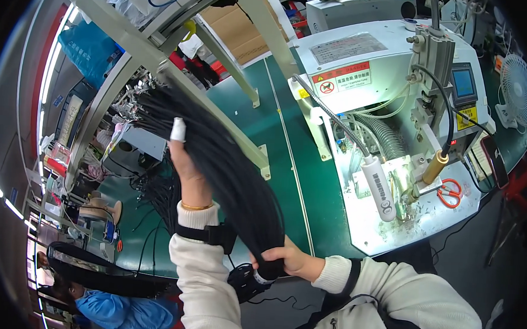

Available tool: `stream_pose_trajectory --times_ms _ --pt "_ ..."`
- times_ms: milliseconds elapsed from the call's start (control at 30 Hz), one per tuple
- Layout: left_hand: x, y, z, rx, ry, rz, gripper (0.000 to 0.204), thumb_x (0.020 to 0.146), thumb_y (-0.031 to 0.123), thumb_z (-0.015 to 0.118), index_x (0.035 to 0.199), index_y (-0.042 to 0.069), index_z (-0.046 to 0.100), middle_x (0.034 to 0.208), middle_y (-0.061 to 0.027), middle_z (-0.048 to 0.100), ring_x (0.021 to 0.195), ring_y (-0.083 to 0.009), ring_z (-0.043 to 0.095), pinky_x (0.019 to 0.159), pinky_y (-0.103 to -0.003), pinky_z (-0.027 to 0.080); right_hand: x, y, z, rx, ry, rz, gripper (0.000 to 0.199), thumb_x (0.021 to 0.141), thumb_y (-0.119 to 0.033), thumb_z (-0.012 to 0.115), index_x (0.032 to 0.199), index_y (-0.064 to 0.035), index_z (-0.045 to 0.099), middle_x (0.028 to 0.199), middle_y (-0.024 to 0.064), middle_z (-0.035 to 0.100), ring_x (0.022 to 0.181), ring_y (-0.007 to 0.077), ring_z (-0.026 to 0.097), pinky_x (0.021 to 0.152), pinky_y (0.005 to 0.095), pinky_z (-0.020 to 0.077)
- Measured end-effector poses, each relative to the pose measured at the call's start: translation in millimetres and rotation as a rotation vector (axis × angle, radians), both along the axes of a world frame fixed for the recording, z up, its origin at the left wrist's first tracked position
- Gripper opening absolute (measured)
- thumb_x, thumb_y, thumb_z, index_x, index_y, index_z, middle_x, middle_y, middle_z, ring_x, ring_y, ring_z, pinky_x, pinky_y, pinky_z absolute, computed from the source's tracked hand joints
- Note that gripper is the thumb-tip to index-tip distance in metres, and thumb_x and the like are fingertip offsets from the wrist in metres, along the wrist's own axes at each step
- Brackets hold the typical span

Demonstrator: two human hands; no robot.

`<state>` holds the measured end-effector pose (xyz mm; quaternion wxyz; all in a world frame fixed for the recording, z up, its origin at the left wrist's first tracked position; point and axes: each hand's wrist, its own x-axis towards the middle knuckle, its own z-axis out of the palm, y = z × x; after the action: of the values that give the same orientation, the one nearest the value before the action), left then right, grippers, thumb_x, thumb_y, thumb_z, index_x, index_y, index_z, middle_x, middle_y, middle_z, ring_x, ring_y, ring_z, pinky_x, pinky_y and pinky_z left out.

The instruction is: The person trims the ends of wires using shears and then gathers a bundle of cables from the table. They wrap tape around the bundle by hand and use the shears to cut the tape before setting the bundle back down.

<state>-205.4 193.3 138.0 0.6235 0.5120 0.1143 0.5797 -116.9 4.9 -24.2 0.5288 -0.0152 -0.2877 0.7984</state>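
Observation:
A long thick bundle of black cables (233, 169) slants across the middle of the view. Its upper end fans out into many loose ends with small metallic tips (137, 101). My left hand (188, 172) holds the bundle from its left side along the upper half; a white finger cover (179, 129) sits on one raised digit, and the other fingers are hidden behind the cables. Around the gathered lower end, near a pale band (262, 278), my right hand (294, 258) is closed. More black cable coils (246, 283) hang just below that end.
To the right stands a white machine (346, 55) with a hose, a white cylindrical handle (378, 188) and a brass-coloured part (435, 169). Red-handled scissors (450, 193) lie on its base. A metal frame post (218, 117) rises behind the bundle. A person in blue (127, 312) sits lower left.

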Motion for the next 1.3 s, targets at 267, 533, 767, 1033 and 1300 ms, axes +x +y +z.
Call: stream_pose_trajectory --times_ms 267,533,767,1033,1300 --pt "85.6 9.9 -26.8 0.54 0.376 0.594 0.055 0.078 0.019 0.059 0.123 0.002 0.033 0.108 -0.0128 0.052 0.096 -0.0267 0.054 0.089 -0.033 0.04 4.0 7.7 -23.9 -0.353 0.164 -0.051 0.036 0.072 -0.017 0.046 0.102 0.0037 0.049 0.081 0.0125 0.057 0.069 0.0213 0.057 0.07 0.0325 0.0461" --pt "38.6 36.1 -38.5 0.366 1.858 0.117 0.061 0.078 0.025 0.061 0.125 -0.003 0.034 0.115 -0.0186 0.051 0.104 -0.0248 0.051 0.089 -0.029 0.038 3.6 29.2 -17.9 -0.661 0.128 -0.075 0.032 0.071 -0.025 0.045 0.095 -0.0045 0.052 0.074 0.0105 0.056 0.067 0.0233 0.056 0.065 0.0384 0.0459" --pt "-124.8 -116.8 27.5 0.086 1.498 -0.1 0.035 0.085 0.016 0.049 0.114 -0.002 0.048 0.095 -0.0118 0.062 0.093 -0.0175 0.056 0.083 -0.028 0.042 22.2 36.5 -34.4 -0.801 0.137 -0.176 0.03 0.071 -0.028 0.046 0.089 -0.005 0.054 0.074 0.0087 0.058 0.067 0.0229 0.056 0.063 0.0378 0.0461" --pt "-308.5 -287.4 -125.1 -0.864 1.24 0.531 0.047 0.088 0.043 0.037 0.099 0.0 0.053 0.087 -0.0139 0.062 0.079 -0.0193 0.062 0.064 -0.032 0.048 17.7 35.7 -20.6 -0.866 0.055 -0.271 0.029 0.074 -0.027 0.048 0.088 -0.0027 0.055 0.075 0.009 0.059 0.068 0.0221 0.057 0.064 0.0356 0.0469" --pt "-163.9 -266.3 -193.9 -0.475 0.187 0.846 0.062 0.084 0.056 0.036 0.122 0.007 0.039 0.12 -0.0087 0.047 0.1 -0.0201 0.051 0.083 -0.033 0.041 23.1 18.0 -16.3 -0.878 0.041 -0.306 0.029 0.084 -0.031 0.047 0.091 -0.0039 0.056 0.083 0.0089 0.059 0.077 0.0213 0.056 0.071 0.0332 0.0462"
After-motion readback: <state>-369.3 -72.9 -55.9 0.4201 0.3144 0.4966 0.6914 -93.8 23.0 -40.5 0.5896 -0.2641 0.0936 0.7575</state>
